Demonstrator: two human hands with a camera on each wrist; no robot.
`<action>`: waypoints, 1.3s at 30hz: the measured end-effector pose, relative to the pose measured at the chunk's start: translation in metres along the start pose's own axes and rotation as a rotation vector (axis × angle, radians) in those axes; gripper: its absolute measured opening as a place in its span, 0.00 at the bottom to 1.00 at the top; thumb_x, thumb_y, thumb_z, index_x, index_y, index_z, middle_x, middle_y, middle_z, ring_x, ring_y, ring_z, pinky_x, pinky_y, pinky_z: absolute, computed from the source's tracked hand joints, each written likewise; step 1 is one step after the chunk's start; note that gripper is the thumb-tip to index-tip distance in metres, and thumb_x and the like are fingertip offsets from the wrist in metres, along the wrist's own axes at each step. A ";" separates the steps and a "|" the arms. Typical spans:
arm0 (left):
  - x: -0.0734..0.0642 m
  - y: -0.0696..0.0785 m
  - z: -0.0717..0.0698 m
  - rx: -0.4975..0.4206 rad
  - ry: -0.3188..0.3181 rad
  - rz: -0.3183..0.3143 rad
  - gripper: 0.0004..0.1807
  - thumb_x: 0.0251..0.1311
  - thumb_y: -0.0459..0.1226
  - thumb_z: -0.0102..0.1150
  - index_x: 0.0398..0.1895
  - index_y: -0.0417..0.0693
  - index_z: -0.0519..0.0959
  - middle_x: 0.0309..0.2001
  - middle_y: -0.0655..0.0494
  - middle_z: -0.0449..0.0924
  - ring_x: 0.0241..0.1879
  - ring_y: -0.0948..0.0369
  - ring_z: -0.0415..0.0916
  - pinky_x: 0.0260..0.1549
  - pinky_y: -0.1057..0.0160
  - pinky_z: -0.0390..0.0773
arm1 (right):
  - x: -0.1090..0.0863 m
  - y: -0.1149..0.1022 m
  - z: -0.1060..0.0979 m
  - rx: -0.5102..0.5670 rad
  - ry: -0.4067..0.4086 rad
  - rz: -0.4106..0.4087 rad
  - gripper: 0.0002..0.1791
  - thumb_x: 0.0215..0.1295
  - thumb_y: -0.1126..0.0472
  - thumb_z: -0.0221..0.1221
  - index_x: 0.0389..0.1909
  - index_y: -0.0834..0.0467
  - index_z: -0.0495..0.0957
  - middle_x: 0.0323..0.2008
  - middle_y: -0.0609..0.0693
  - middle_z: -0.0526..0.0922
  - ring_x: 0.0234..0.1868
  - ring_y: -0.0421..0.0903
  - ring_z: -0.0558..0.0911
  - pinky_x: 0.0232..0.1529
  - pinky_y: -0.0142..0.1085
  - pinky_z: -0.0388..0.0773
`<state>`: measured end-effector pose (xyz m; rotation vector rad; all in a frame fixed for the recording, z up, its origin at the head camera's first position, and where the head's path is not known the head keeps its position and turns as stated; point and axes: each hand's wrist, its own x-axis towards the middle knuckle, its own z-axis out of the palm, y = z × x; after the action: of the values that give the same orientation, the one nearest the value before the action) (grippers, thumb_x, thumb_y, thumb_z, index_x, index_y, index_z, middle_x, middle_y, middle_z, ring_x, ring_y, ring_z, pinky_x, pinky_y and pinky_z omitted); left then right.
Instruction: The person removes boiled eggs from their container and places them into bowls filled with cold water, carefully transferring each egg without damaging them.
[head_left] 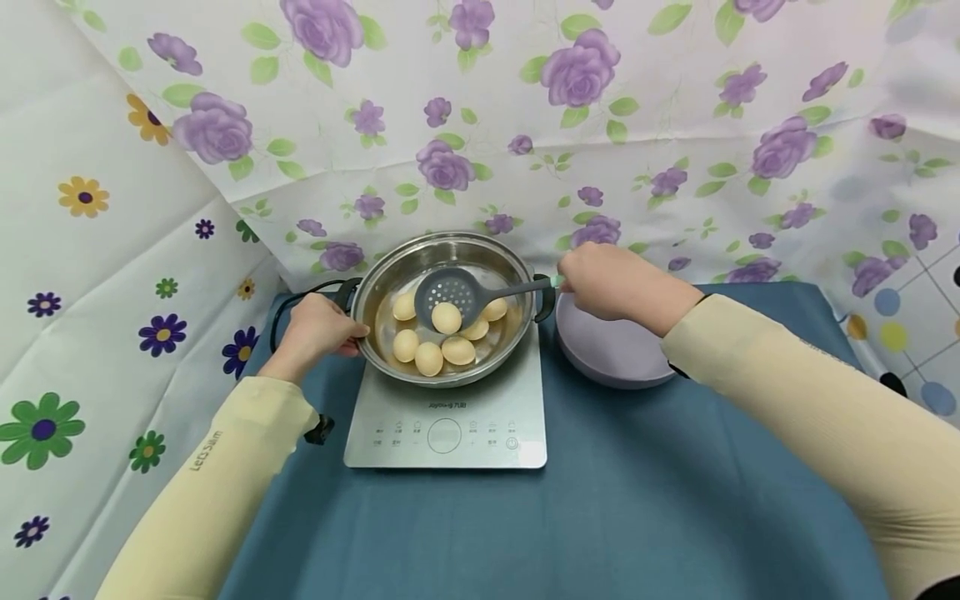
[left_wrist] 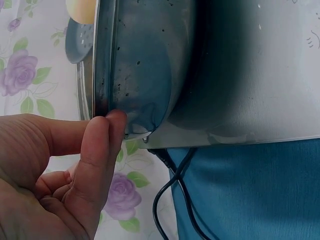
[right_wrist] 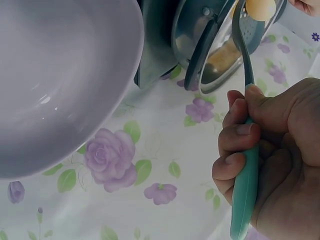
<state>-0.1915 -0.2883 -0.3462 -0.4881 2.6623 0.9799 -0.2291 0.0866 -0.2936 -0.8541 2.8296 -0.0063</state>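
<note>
A stainless steel pot [head_left: 381, 260] with black side handles holds several pale eggs [head_left: 458, 351]. My left hand [head_left: 313, 329] pinches the pot's rim at its left side; in the left wrist view, the thumb and fingertips meet at the steel edge [left_wrist: 103, 75]. A grey slotted skimmer [head_left: 480, 293] reaches over the pot from the right, one egg [head_left: 446, 318] resting in its perforated bowl. Its green handle [right_wrist: 245, 195] is gripped by my right hand [head_left: 611, 279], fingers wrapped round it. The right hand is above the pale purple bowl [head_left: 615, 350].
Under the pot is a white induction cooker [head_left: 446, 450] on a blue tablecloth [head_left: 637, 500]. A black cord [left_wrist: 182, 192] runs behind at the left. Flowered sheeting [head_left: 442, 108] hangs behind and at the left side. The purple bowl stands right of the cooker.
</note>
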 end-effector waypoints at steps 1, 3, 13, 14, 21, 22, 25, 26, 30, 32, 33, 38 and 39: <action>0.000 0.000 0.000 0.003 -0.001 -0.002 0.13 0.54 0.39 0.64 0.32 0.35 0.82 0.23 0.47 0.84 0.21 0.58 0.84 0.25 0.60 0.82 | -0.001 0.001 -0.001 -0.001 -0.001 0.000 0.07 0.64 0.59 0.57 0.34 0.58 0.78 0.26 0.50 0.79 0.25 0.44 0.78 0.23 0.34 0.74; 0.000 0.001 0.000 0.013 -0.001 -0.006 0.13 0.54 0.39 0.64 0.32 0.35 0.82 0.22 0.47 0.84 0.21 0.58 0.84 0.24 0.61 0.82 | -0.002 0.002 -0.002 0.006 0.007 -0.005 0.06 0.63 0.59 0.57 0.33 0.58 0.78 0.26 0.50 0.79 0.25 0.45 0.78 0.23 0.34 0.74; 0.002 0.001 0.001 0.028 0.006 -0.021 0.13 0.54 0.39 0.64 0.31 0.36 0.82 0.22 0.48 0.84 0.21 0.59 0.83 0.24 0.61 0.82 | -0.009 0.017 -0.011 0.066 0.003 0.023 0.05 0.63 0.62 0.55 0.31 0.58 0.78 0.26 0.50 0.78 0.26 0.45 0.77 0.25 0.34 0.73; 0.002 0.001 0.001 0.025 0.006 -0.022 0.13 0.54 0.39 0.64 0.31 0.36 0.82 0.22 0.48 0.84 0.21 0.59 0.83 0.24 0.61 0.82 | -0.010 0.020 -0.013 0.057 0.008 0.024 0.05 0.63 0.62 0.55 0.30 0.58 0.77 0.26 0.50 0.78 0.27 0.46 0.76 0.26 0.35 0.73; 0.000 0.003 0.000 0.015 -0.002 -0.028 0.13 0.54 0.40 0.64 0.32 0.36 0.82 0.22 0.48 0.84 0.21 0.59 0.84 0.24 0.61 0.82 | -0.023 0.038 -0.024 0.039 0.032 0.061 0.08 0.65 0.60 0.55 0.35 0.60 0.80 0.29 0.54 0.81 0.29 0.48 0.78 0.28 0.38 0.74; 0.000 0.003 0.000 0.014 0.000 -0.028 0.13 0.54 0.40 0.64 0.31 0.36 0.82 0.22 0.48 0.84 0.21 0.59 0.84 0.24 0.61 0.82 | -0.026 0.041 -0.025 0.044 0.033 0.064 0.09 0.65 0.61 0.55 0.38 0.61 0.80 0.32 0.55 0.82 0.31 0.48 0.79 0.30 0.39 0.75; -0.001 0.004 0.000 0.013 0.007 -0.014 0.13 0.54 0.40 0.64 0.31 0.36 0.82 0.22 0.48 0.84 0.21 0.59 0.83 0.24 0.61 0.82 | -0.033 0.049 -0.030 0.056 0.034 0.072 0.12 0.66 0.62 0.53 0.44 0.64 0.79 0.39 0.59 0.83 0.37 0.52 0.81 0.35 0.43 0.77; -0.001 0.004 0.000 0.015 0.007 -0.009 0.13 0.54 0.40 0.64 0.31 0.36 0.82 0.22 0.48 0.84 0.21 0.59 0.83 0.24 0.61 0.82 | -0.036 0.052 -0.031 0.063 0.030 0.078 0.13 0.66 0.62 0.53 0.47 0.65 0.78 0.41 0.60 0.83 0.40 0.53 0.82 0.37 0.45 0.78; -0.002 0.005 0.000 0.019 0.000 -0.009 0.13 0.54 0.40 0.63 0.31 0.35 0.82 0.22 0.48 0.84 0.21 0.59 0.83 0.24 0.61 0.82 | -0.044 0.062 -0.034 0.086 0.007 0.102 0.15 0.66 0.64 0.51 0.50 0.67 0.76 0.45 0.62 0.82 0.45 0.56 0.81 0.41 0.48 0.78; -0.002 0.005 0.000 0.021 0.000 -0.011 0.13 0.54 0.40 0.63 0.31 0.35 0.82 0.22 0.48 0.84 0.21 0.59 0.83 0.24 0.61 0.82 | -0.047 0.066 -0.035 0.094 -0.011 0.114 0.16 0.65 0.65 0.50 0.51 0.67 0.75 0.47 0.62 0.81 0.46 0.56 0.81 0.40 0.47 0.78; -0.002 0.005 0.000 0.020 0.000 -0.012 0.13 0.54 0.40 0.63 0.31 0.35 0.82 0.22 0.48 0.84 0.20 0.59 0.83 0.24 0.61 0.82 | -0.049 0.069 -0.035 0.095 -0.016 0.117 0.17 0.65 0.66 0.49 0.52 0.68 0.74 0.47 0.62 0.81 0.46 0.56 0.81 0.39 0.46 0.78; -0.003 0.006 0.001 0.029 0.005 -0.004 0.13 0.54 0.40 0.63 0.30 0.35 0.82 0.21 0.48 0.84 0.20 0.59 0.83 0.24 0.60 0.82 | -0.056 0.082 -0.033 0.101 -0.003 0.132 0.15 0.65 0.66 0.50 0.49 0.67 0.76 0.43 0.60 0.82 0.37 0.49 0.81 0.31 0.39 0.75; -0.004 0.006 0.001 0.030 0.006 -0.004 0.13 0.54 0.40 0.63 0.30 0.35 0.82 0.21 0.48 0.84 0.20 0.59 0.83 0.24 0.60 0.82 | -0.058 0.084 -0.032 0.101 0.002 0.136 0.14 0.65 0.66 0.50 0.48 0.67 0.76 0.42 0.60 0.83 0.35 0.48 0.81 0.30 0.39 0.75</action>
<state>-0.1905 -0.2827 -0.3417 -0.4903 2.6760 0.9369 -0.2337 0.1874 -0.2567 -0.6392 2.8548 -0.1302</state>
